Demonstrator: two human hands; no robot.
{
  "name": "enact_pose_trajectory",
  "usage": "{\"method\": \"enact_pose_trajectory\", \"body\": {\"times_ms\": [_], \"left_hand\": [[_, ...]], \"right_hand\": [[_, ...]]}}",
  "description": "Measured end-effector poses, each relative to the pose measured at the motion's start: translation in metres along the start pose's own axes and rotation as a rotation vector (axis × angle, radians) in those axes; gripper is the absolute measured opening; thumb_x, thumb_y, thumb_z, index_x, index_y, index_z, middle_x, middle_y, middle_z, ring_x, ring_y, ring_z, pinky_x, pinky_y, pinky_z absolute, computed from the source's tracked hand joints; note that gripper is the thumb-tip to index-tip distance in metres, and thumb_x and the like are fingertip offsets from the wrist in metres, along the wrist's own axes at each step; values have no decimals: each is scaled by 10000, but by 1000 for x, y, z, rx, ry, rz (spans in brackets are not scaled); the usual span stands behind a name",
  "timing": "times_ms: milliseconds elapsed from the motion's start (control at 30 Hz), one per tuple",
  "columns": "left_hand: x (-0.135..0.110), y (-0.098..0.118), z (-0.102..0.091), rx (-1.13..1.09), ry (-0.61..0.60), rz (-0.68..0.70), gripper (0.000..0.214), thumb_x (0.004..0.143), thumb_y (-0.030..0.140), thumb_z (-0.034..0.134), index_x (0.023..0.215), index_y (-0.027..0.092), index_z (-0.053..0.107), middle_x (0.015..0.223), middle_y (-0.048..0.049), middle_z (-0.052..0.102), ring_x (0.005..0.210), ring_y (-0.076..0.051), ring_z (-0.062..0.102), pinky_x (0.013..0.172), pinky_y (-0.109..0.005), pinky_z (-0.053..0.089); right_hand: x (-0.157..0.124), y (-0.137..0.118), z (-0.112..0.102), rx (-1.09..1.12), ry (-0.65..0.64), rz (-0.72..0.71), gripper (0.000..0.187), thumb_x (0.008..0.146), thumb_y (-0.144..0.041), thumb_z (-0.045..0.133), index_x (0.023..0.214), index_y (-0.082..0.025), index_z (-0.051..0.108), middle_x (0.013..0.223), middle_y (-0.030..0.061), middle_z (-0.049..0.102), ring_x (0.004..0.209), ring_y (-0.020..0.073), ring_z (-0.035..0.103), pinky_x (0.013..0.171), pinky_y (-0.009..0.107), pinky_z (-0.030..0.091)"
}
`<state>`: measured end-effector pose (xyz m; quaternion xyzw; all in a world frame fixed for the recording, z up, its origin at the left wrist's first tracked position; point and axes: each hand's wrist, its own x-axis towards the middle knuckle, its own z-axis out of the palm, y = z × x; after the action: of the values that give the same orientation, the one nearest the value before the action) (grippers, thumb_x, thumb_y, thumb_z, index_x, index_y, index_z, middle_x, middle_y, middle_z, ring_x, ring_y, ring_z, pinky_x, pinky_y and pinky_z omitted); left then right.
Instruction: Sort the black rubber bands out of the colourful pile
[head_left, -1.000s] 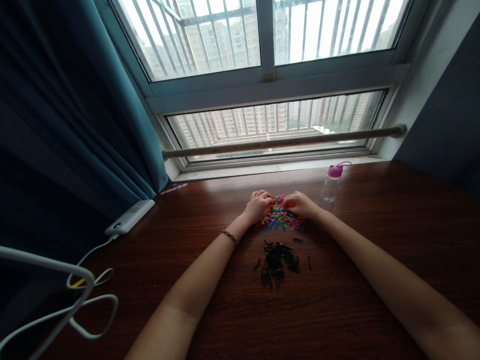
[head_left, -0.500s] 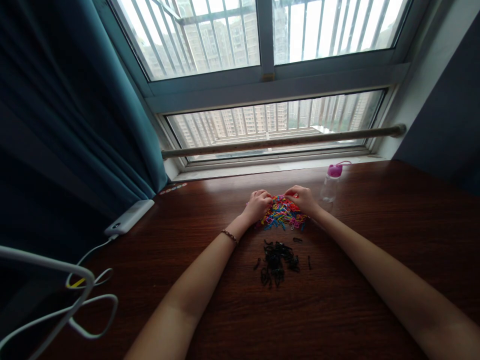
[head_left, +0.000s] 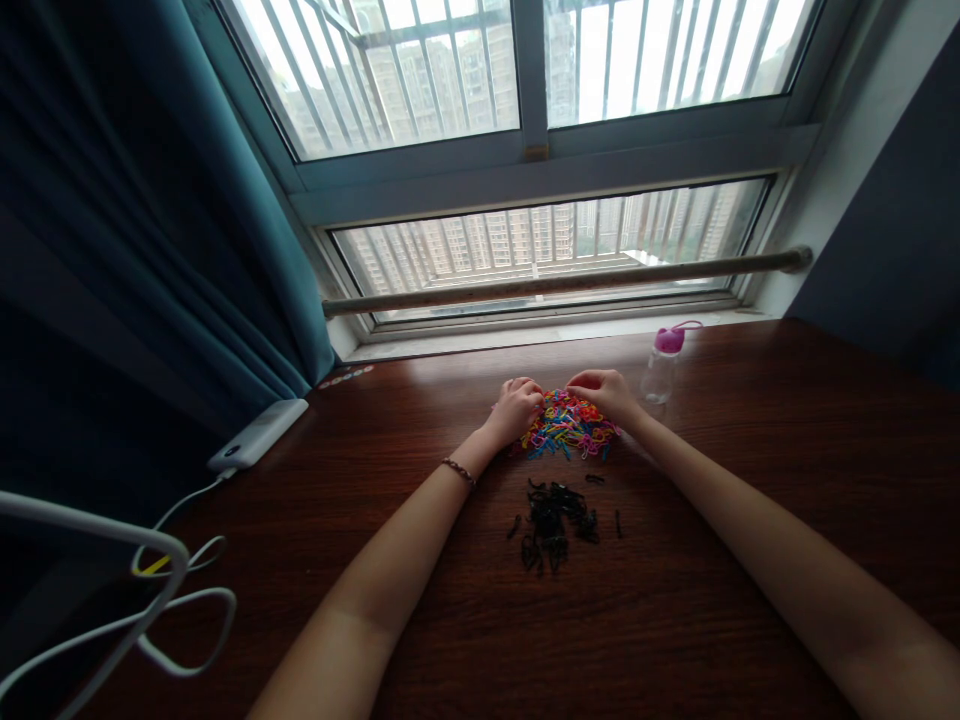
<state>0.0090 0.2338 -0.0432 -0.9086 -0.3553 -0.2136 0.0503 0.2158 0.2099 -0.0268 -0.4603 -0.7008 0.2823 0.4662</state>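
A pile of small multicoloured elastic bands lies on the dark wooden table, between my two hands. My left hand rests at the pile's left edge with its fingers curled in; what the fingertips hold is hidden. Over the far right side of the pile, my right hand has thumb and fingers brought together in a pinch, and anything between them is too small to make out. Closer to me sits a separate heap of black bands, with a few loose ones around it.
A clear bottle with a pink lid stands just beyond my right hand. At the left lies a white power bank with a white cable. A blue curtain and a barred window border the table.
My right hand has shifted very slightly to the left and up at the coloured pile. My left hand stays almost where it was.
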Motion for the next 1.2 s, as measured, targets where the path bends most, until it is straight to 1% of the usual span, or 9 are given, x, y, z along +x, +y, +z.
{"method": "enact_pose_trajectory", "body": {"times_ms": [167, 300, 367, 433, 500, 800, 900, 1000, 1200], "left_hand": [[0, 2, -3, 54, -9, 8, 99, 783, 204, 509, 785, 170, 601, 953, -73, 576, 1014, -227, 435, 931, -439, 289], [0, 3, -2, 82, -12, -1, 97, 789, 180, 484, 812, 159, 576, 927, -77, 580, 992, -220, 450, 942, -443, 271], [0, 4, -1, 92, -16, 0, 92, 789, 171, 477, 812, 160, 566, 919, -75, 586, 992, -217, 453, 951, -448, 257], [0, 4, -2, 97, -24, 10, 89, 790, 166, 471, 804, 164, 560, 902, -69, 595, 991, -214, 458, 960, -454, 243], [0, 5, -3, 91, -33, 15, 91, 791, 163, 470, 798, 170, 560, 879, -60, 604, 978, -210, 467, 964, -459, 234], [-1, 7, -7, 85, -46, 33, 175, 803, 160, 472, 874, 231, 615, 880, -38, 595, 935, -200, 458, 971, -490, 192], [-2, 7, -7, 101, -47, 45, 162, 806, 171, 476, 808, 228, 628, 875, -41, 583, 924, -203, 452, 963, -497, 189], [-1, 8, -8, 94, -42, 37, 154, 805, 174, 476, 767, 214, 620, 859, -44, 578, 921, -206, 449, 962, -496, 189], [-2, 10, -10, 81, -38, 18, 149, 802, 169, 476, 777, 210, 617, 877, -46, 590, 940, -207, 451, 973, -501, 173]], "right_hand": [[-2, -14, -2, 305, -308, 165, 280, 655, -370, 654, 735, -101, 646, 549, 4, 580, 465, 67, 473, 441, 186, 361], [-8, -30, -7, 376, -830, 268, 256, 627, -323, 690, 725, -93, 637, 571, 6, 598, 428, 42, 441, 399, 165, 323], [-10, -35, -10, 350, -1121, 318, 299, 628, -304, 694, 851, -109, 649, 697, 40, 656, 488, 65, 517, 428, 165, 366], [-11, -36, -13, 322, -1268, 357, 407, 642, -305, 685, 1007, -138, 619, 817, 63, 674, 550, 87, 570, 446, 165, 393], [-11, -34, -15, 337, -1207, 370, 461, 656, -307, 676, 1080, -151, 585, 846, 66, 673, 549, 83, 572, 442, 163, 395], [-2, -11, -12, 534, -419, 348, 331, 631, -341, 686, 856, -103, 636, 594, -1, 590, 430, 32, 446, 370, 153, 305], [-1, -11, -13, 543, -323, 333, 304, 631, -339, 688, 811, -99, 634, 569, -8, 579, 416, 29, 432, 357, 153, 283], [-3, -17, -16, 467, -487, 340, 301, 656, -347, 671, 819, -95, 650, 643, 29, 631, 423, 31, 451, 365, 154, 309], [-11, -39, -18, 320, -1137, 447, 371, 674, -363, 653, 962, -128, 659, 1014, 102, 647, 674, 123, 631, 480, 157, 444]]}}
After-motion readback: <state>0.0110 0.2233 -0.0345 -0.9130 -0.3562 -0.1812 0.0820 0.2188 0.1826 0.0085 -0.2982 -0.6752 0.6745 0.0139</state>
